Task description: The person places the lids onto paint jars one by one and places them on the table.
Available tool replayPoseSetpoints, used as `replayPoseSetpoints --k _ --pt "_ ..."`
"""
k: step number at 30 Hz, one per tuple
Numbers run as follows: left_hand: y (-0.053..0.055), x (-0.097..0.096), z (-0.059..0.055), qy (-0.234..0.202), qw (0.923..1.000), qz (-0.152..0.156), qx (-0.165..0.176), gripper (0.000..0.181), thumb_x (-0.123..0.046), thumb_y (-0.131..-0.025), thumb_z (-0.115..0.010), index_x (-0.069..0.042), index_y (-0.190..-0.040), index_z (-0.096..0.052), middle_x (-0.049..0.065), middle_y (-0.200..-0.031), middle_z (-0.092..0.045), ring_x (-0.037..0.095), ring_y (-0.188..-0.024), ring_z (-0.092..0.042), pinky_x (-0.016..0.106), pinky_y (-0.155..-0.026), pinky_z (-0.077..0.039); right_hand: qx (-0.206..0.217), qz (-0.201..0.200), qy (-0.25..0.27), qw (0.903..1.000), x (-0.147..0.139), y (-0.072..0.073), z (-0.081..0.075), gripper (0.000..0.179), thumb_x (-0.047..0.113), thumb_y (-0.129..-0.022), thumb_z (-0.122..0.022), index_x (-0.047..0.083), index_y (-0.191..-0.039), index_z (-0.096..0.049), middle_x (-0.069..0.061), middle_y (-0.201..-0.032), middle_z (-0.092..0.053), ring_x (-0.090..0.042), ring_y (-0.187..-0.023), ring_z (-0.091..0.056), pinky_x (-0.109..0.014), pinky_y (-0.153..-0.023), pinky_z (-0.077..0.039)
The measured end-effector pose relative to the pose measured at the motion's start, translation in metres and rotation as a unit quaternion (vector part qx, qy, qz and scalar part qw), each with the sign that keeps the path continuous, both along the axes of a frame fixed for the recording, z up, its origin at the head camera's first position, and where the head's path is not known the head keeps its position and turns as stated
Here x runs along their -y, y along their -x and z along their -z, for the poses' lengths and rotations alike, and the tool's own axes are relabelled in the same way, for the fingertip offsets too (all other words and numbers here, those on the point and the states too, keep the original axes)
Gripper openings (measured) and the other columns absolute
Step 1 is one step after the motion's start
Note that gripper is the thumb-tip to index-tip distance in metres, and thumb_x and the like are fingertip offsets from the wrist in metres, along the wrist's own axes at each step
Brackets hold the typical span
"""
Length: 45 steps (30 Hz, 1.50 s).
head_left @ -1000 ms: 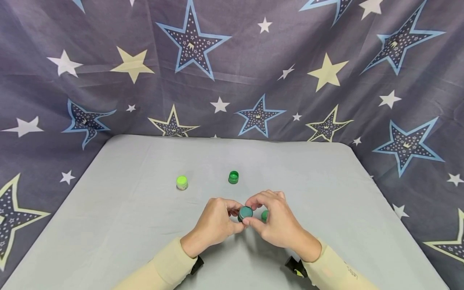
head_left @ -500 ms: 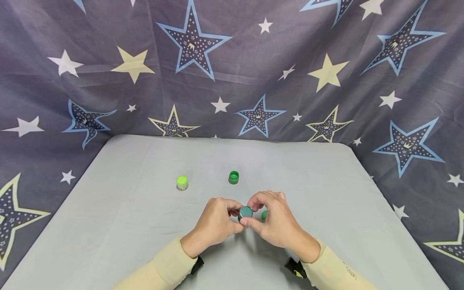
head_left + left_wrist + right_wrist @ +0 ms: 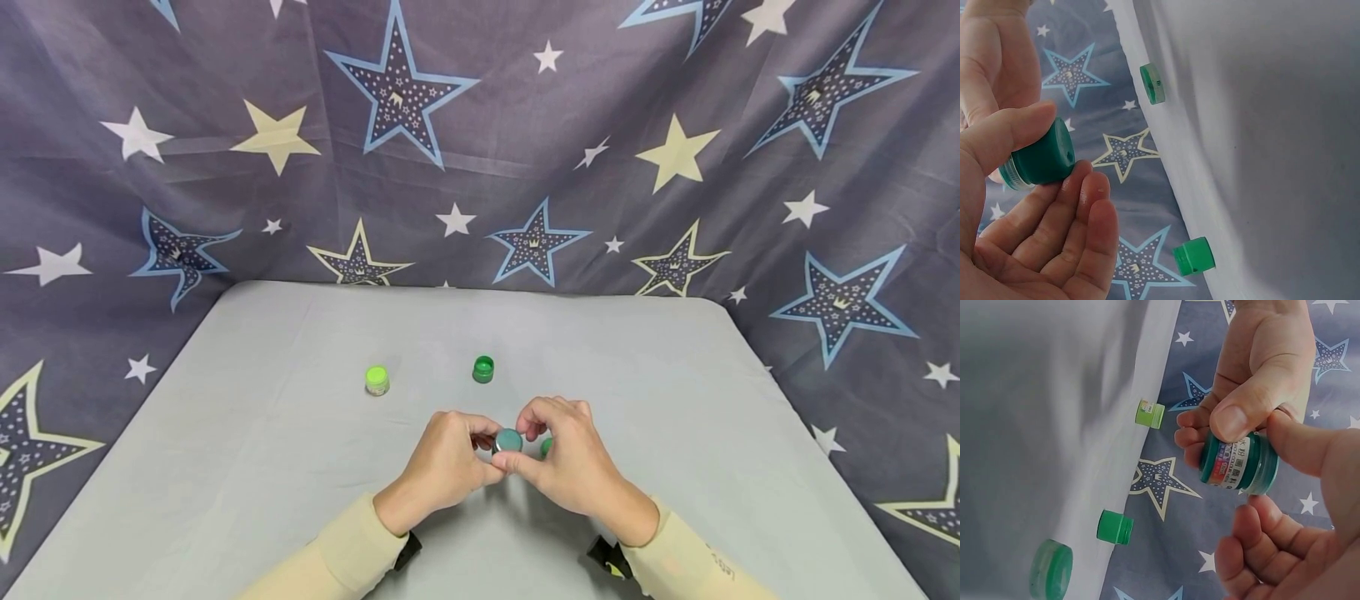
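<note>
One dark green jar [image 3: 1229, 464] is held above the counter [image 3: 675, 383], the left hand [image 3: 447, 460] clasping it and the right hand [image 3: 568, 460] pinching its lid [image 3: 508, 439], apparently to twist it; the next move calls for steady left support. Beside the right hand lies a loose green lid [image 3: 1052, 569]; farther back stand an open green jar [image 3: 483, 375] and a lime jar [image 3: 377, 381].

A label [image 3: 1232, 465] on the dark green jar [image 3: 1252, 464] shows Chinese characters with small print beside them, seemingly including "COLOUR", while the right sleeve [image 3: 686, 552] carries lettering that looks like "Lets" and the print on the light green jar [image 3: 1147, 416] is too small to read.
</note>
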<state>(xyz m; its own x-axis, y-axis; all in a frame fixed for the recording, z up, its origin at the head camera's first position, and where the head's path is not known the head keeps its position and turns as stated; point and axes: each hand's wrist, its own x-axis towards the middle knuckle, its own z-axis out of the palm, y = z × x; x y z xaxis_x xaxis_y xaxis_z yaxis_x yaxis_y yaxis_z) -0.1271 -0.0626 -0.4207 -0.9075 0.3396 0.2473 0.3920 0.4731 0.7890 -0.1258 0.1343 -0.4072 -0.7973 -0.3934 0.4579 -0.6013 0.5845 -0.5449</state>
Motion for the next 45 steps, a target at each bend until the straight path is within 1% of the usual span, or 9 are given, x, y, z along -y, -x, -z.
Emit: replayPoseSetpoints --k 11,16,19,23,26,28,33,40,45 --pt "0.0000 0.0006 0.0005 -0.001 1.0000 0.000 0.000 0.019 -0.007 -0.073 -0.091 -0.011 -0.088 -0.080 -0.009 -0.079 -0.073 0.018 -0.076 -0.070 0.023 -0.067 -0.054 -0.008 0.008 -0.001 0.9999 0.0009 -0.0003 0.0011 0.047 0.037 -0.068 -0.096 0.015 -0.083 -0.058 0.003 -0.078 -0.059 -0.017 -0.075 -0.057 -0.036 -0.080 -0.030" --pt "-0.0001 0.0007 0.0005 -0.005 1.0000 0.003 0.004 0.019 -0.006 -0.073 -0.091 -0.011 -0.088 -0.080 -0.011 -0.077 -0.072 0.021 -0.075 -0.070 0.023 -0.066 -0.054 -0.009 0.005 -0.007 0.9999 0.0002 -0.0001 0.0002 0.048 0.040 -0.068 -0.096 0.015 -0.084 -0.058 0.002 -0.078 -0.059 -0.016 -0.076 -0.057 -0.037 -0.081 -0.030" --pt "-0.0002 0.0008 0.0002 -0.004 1.0000 0.003 0.006 0.019 -0.007 -0.073 -0.091 -0.011 -0.088 -0.080 -0.010 -0.078 -0.072 0.021 -0.076 -0.070 0.024 -0.067 -0.054 -0.009 0.000 -0.009 0.9999 -0.0015 0.0008 -0.0004 0.047 0.041 -0.069 -0.095 0.016 -0.086 -0.059 0.005 -0.080 -0.060 -0.016 -0.078 -0.057 -0.038 -0.082 -0.030" --pt "-0.0003 0.0007 -0.0001 -0.004 0.9999 0.003 0.011 0.017 -0.010 -0.074 -0.091 -0.012 -0.088 -0.080 -0.010 -0.080 -0.074 0.014 -0.077 -0.070 0.024 -0.069 -0.055 0.003 -0.022 -0.001 0.9998 -0.0056 0.0020 -0.0022 0.042 0.031 -0.073 -0.095 0.019 -0.100 -0.065 0.009 -0.090 -0.063 -0.014 -0.088 -0.060 -0.039 -0.084 -0.030" --pt "-0.0006 0.0004 -0.0005 -0.003 0.9999 0.003 0.013 0.017 -0.013 -0.075 -0.091 -0.014 -0.088 -0.080 -0.012 -0.080 -0.074 0.008 -0.077 -0.069 0.024 -0.069 -0.056 0.017 -0.046 0.005 0.9988 -0.0080 0.0025 -0.0045 0.045 0.020 -0.075 -0.093 0.020 -0.112 -0.068 0.011 -0.098 -0.066 -0.013 -0.096 -0.062 -0.040 -0.088 -0.031" --pt "-0.0007 0.0005 -0.0008 0.000 0.9999 0.003 0.013 0.017 -0.015 -0.075 -0.092 -0.016 -0.087 -0.080 -0.013 -0.079 -0.073 0.008 -0.076 -0.069 0.024 -0.069 -0.055 0.022 -0.060 0.006 0.9979 -0.0086 0.0026 -0.0056 0.046 0.015 -0.076 -0.092 0.018 -0.116 -0.070 0.011 -0.103 -0.068 -0.013 -0.098 -0.062 -0.042 -0.091 -0.032" --pt "-0.0007 0.0008 -0.0008 0.006 0.9999 0.002 0.015 0.017 -0.015 -0.075 -0.092 -0.015 -0.087 -0.080 -0.012 -0.079 -0.073 0.014 -0.078 -0.070 0.023 -0.068 -0.054 0.030 -0.076 0.003 0.9967 -0.0074 0.0023 -0.0074 0.042 0.012 -0.077 -0.090 0.014 -0.115 -0.073 0.013 -0.108 -0.071 -0.009 -0.102 -0.061 -0.042 -0.094 -0.032" --pt "-0.0010 0.0001 -0.0008 0.002 0.9999 0.007 0.012 0.018 -0.012 -0.074 -0.092 -0.013 -0.088 -0.080 -0.011 -0.079 -0.074 0.010 -0.077 -0.070 0.023 -0.069 -0.055 0.035 -0.077 0.000 0.9965 -0.0067 0.0015 -0.0062 0.039 0.009 -0.077 -0.089 0.017 -0.113 -0.075 0.015 -0.107 -0.070 -0.006 -0.104 -0.060 -0.041 -0.093 -0.032" --pt "-0.0007 -0.0001 -0.0013 0.004 0.9999 0.005 0.013 0.018 -0.012 -0.074 -0.091 -0.012 -0.088 -0.080 -0.011 -0.080 -0.074 0.013 -0.078 -0.070 0.023 -0.069 -0.054 0.028 -0.075 0.001 0.9968 -0.0064 0.0019 -0.0062 0.036 0.012 -0.077 -0.090 0.017 -0.110 -0.076 0.016 -0.105 -0.070 -0.005 -0.104 -0.060 -0.040 -0.092 -0.032"
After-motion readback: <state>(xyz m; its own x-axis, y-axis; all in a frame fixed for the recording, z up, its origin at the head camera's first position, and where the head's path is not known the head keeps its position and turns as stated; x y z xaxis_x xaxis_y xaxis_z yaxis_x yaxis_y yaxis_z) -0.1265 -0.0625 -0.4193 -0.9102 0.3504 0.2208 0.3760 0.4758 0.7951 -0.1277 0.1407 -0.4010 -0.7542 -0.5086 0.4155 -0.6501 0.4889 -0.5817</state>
